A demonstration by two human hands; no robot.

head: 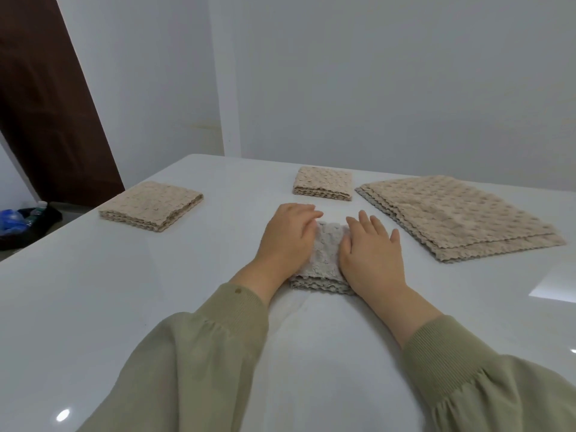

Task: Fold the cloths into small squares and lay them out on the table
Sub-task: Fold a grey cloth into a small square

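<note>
Pressing down on the folded cloth (324, 254) at the centre of the frame with the left hand (288, 235) and right hand (371, 247), both flat, fingers straight and lightly spread, pinching nothing. Covering its left and right edges, leaving a middle strip showing between the palms. Lying on the table (93, 307). Sitting apart from the hands: left square (152, 205) at upper left, far square (322, 183) at upper centre, flat stack (461, 216) at upper right.

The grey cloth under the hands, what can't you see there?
All in the head view:
Sides of the grey bumpy folded cloth: covered by the left hand and right hand.
Layers in the flat beige cloth pile: too small.
Black floor bag: blurred, cut by left edge.
</note>
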